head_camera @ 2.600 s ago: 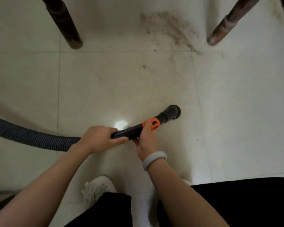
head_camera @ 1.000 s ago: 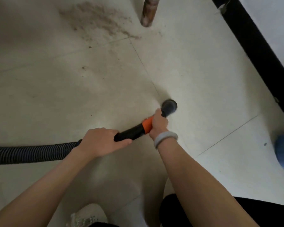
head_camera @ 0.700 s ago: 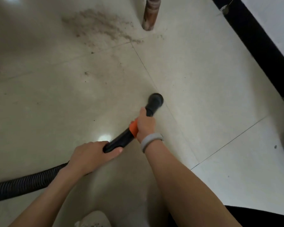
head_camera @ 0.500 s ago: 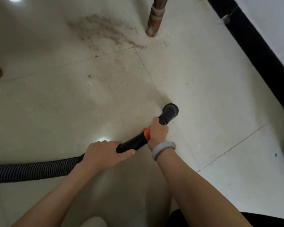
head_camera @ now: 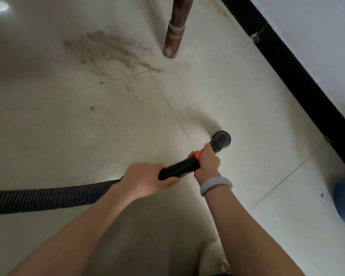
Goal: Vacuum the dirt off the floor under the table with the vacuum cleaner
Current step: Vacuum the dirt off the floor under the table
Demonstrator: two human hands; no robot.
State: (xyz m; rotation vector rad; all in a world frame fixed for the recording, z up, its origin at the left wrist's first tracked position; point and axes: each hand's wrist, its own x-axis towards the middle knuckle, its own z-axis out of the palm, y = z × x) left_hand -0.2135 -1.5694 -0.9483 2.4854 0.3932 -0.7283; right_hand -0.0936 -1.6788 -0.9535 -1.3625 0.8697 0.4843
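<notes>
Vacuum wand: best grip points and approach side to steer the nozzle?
Grip the rigid black tube from above, as the left hand does at the hose end and the right hand at the orange collar. It is straight, while the hose flexes.

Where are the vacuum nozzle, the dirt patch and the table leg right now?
vacuum nozzle (head_camera: 221,138), head view, round black mouth.
dirt patch (head_camera: 110,50), head view, dense middle.
table leg (head_camera: 172,38), head view, lower end near the floor.

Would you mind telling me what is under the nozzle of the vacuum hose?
Bare pale floor tile surrounds the nozzle; the spot under its mouth is covered. The dirt patch lies apart, beside the table leg.
</notes>
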